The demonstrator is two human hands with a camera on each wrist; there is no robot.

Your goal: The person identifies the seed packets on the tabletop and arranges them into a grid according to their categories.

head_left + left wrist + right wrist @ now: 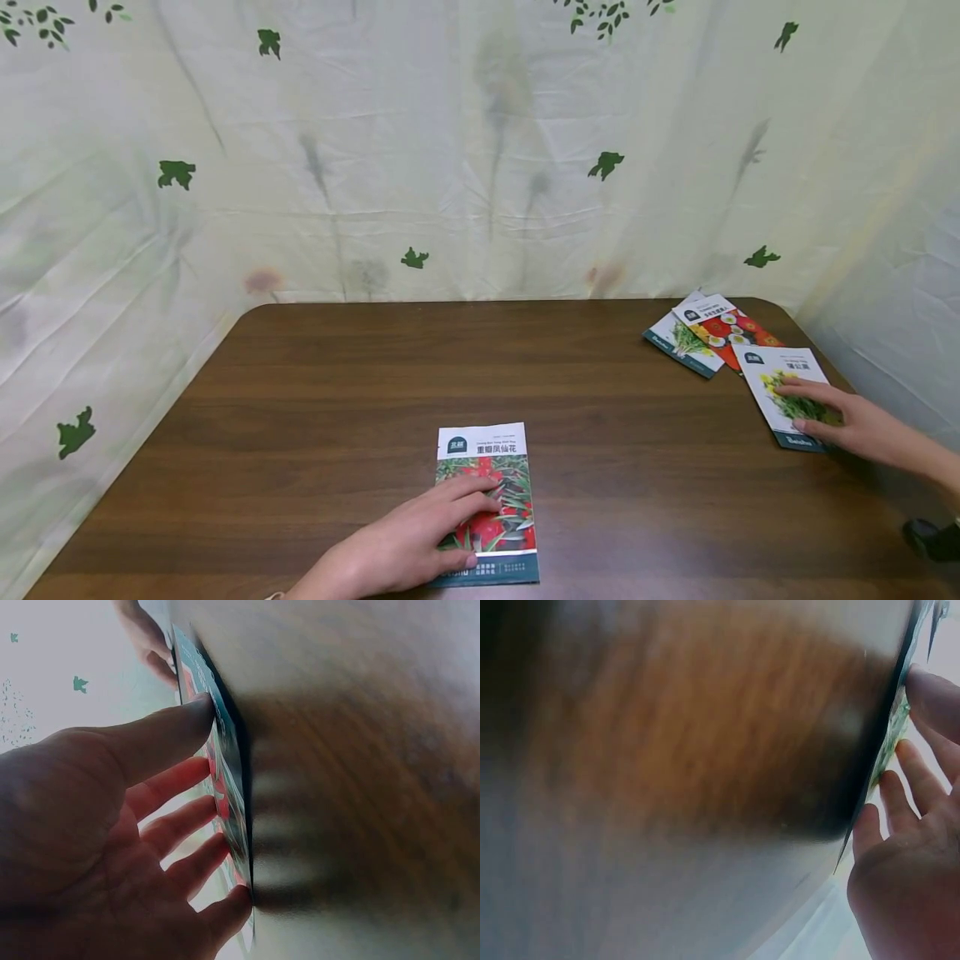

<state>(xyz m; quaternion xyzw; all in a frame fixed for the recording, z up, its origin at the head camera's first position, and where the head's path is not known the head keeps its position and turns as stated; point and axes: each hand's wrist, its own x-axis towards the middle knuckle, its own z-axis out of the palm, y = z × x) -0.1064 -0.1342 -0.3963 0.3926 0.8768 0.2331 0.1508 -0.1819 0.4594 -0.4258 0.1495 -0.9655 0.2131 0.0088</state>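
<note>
A seed packet with red flowers on it (517, 483) lies flat near the front middle of the table. My left hand (408, 529) rests on its lower left part with spread fingers. The left wrist view shows thumb and fingertips touching the face of this packet (229, 772), which appears edge-on. At the right, a white packet with yellow flowers and green leaves (798, 364) lies by the table's side edge. On it rests my right hand (862, 421), thumb and fingers apart and fairly straight. In the right wrist view the fingertips meet the packet's surface (890, 739).
Behind the right-hand packet lie a packet with red, orange and white flowers (723, 325) and one with a leafy plant (690, 354), overlapping. The brown wooden table (337, 417) ends at a pale curtain (450, 167) with green leaf prints.
</note>
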